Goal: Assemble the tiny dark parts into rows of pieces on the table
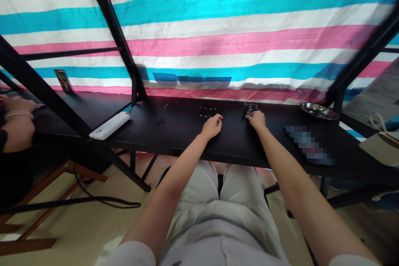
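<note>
My left hand (213, 126) rests at the black table (174, 133), its fingers curled in. Whatever it may hold is hidden. Just beyond it, several small pale pieces (205, 112) stand in short rows, too small to name. To the right, my right hand (257, 119) has its fingers pressed together at the edge of a little cluster of dark and silvery bits (249, 110). I cannot make out what, if anything, is between the fingertips. Thin light-coloured bits (256, 106) lie just behind that cluster.
A round metal dish (318, 111) and a blurred-out flat object (307, 145) lie on the right. On the left are a white power bank-like block (110, 125) and dark scraps (161, 121). Black frame posts (109, 20) rise beside a striped sheet (237, 12). Another person's hand (20, 106) shows far left.
</note>
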`<state>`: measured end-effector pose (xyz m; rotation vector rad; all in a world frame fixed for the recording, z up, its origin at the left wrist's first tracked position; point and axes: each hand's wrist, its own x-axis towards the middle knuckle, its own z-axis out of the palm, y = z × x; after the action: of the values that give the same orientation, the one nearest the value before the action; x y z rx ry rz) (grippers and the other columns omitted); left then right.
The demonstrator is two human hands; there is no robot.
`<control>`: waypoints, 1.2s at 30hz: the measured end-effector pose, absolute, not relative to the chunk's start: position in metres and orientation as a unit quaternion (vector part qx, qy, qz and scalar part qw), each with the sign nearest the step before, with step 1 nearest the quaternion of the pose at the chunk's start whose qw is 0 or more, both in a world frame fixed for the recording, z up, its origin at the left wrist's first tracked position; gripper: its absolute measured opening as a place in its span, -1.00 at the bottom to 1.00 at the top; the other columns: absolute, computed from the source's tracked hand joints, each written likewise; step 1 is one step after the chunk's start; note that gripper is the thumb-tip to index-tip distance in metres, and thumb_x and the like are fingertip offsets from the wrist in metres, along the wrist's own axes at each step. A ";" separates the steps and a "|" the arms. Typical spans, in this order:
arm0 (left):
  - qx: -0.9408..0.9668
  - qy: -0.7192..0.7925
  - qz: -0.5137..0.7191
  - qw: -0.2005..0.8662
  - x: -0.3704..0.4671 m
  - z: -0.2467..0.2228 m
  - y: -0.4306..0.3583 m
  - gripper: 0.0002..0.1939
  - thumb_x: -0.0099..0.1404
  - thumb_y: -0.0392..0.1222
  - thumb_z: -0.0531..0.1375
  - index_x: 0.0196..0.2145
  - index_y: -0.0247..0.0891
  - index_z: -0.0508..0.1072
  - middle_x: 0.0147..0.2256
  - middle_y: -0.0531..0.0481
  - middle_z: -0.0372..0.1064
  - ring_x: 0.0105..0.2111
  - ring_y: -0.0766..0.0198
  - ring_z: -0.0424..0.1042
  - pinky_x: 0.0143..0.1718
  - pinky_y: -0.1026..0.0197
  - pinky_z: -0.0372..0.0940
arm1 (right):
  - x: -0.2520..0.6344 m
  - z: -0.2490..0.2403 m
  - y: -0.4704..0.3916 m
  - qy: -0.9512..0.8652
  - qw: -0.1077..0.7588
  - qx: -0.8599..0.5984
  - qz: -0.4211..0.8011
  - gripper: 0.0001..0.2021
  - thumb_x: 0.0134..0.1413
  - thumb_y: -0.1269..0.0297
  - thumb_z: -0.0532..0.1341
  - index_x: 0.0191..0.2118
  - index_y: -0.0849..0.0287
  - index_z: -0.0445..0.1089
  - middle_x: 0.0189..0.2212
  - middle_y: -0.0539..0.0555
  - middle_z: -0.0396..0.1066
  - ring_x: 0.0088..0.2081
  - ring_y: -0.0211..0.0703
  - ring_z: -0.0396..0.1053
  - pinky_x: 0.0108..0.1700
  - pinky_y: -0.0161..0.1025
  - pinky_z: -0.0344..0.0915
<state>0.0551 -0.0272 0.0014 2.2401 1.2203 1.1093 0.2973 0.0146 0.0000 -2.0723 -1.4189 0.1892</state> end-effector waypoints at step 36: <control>0.759 0.609 0.229 0.022 0.071 0.012 -0.022 -0.25 0.22 -0.36 -0.05 0.31 -0.43 -0.28 -0.06 -0.36 0.31 -0.14 0.01 0.39 -0.12 0.06 0.29 | 0.239 -0.007 -0.031 -0.746 0.277 -0.606 0.015 -0.90 0.07 0.30 0.12 -0.43 0.14 0.27 -0.47 0.03 0.32 -0.43 -0.22 0.22 -0.39 -0.30 0.06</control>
<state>0.0711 -0.0221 0.0118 2.3531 1.8855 0.7102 0.2394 -0.0308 -0.0068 -1.6265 -2.0028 0.0390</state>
